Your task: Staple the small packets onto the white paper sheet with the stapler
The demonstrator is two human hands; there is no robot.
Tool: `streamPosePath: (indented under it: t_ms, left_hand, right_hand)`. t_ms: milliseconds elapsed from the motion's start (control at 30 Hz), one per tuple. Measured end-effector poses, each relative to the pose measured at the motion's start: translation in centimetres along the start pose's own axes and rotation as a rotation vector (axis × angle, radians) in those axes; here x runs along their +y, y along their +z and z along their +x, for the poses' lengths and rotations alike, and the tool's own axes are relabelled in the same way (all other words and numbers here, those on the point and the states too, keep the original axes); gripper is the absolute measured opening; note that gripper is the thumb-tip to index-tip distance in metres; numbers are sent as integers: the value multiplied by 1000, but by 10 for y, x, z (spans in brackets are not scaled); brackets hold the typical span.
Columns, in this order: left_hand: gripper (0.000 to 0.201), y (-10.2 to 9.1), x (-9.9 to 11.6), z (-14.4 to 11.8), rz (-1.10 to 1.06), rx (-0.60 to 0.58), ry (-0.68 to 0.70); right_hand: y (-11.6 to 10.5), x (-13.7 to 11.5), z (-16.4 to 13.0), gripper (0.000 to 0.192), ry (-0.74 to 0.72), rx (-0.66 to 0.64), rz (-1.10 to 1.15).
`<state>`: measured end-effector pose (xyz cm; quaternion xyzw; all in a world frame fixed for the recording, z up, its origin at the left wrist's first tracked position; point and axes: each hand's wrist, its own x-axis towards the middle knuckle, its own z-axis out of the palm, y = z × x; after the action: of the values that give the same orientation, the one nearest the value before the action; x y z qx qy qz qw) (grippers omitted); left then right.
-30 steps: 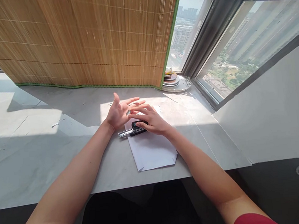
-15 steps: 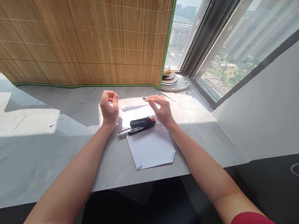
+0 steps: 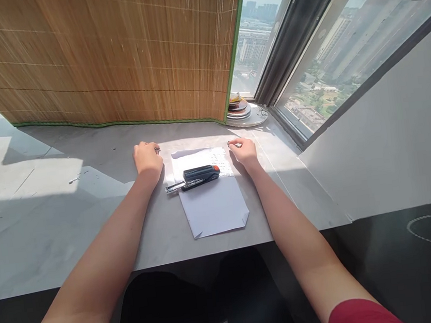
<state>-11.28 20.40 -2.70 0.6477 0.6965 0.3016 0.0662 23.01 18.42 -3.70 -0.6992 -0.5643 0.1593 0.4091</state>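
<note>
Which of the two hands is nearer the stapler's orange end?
The right hand, beside the right edge of the paper; the left hand is past its left edge, nearer the silver arm of the stapler.

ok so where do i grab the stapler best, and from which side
Probably grip the stapler by its thick black body, coming from the right with the right hand: its wide end points that way, while the slim metal tray juts past the left edge of the paper.
</note>
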Motion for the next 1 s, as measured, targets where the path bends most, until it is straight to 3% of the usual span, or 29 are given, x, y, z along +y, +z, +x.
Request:
streamPosePath:
  t_ms: [167, 267, 333, 467, 567, 667, 867, 1000]
  left_hand:
    - [13, 2, 5, 0, -70, 93, 33]
    - [15, 2, 8, 1, -204, 111, 61]
    - [20, 0, 11, 0, -308, 114, 103]
    - [30, -2, 16, -2, -434, 125, 263]
    - [28, -1, 16, -2, -456, 136, 322]
    - [21, 1, 16, -2, -466, 156, 309]
    - [13, -4, 26, -9, -679, 55, 310]
    - [23, -10, 35, -17, -835, -102, 400]
  right_hand:
    - [2, -1, 0, 21, -47, 82, -41]
    - [-5, -19, -9, 21, -252, 106, 64]
    - [-10, -37, -20, 27, -470, -46, 166]
    - [-5, -69, -48, 45, -930, -519, 223]
    - [10, -77, -64, 44, -1005, -665, 117]
    - [20, -75, -70, 31, -939, -580, 80]
    - [10, -63, -55, 29, -819, -152, 59]
    - [7, -55, -46, 30, -734, -104, -64]
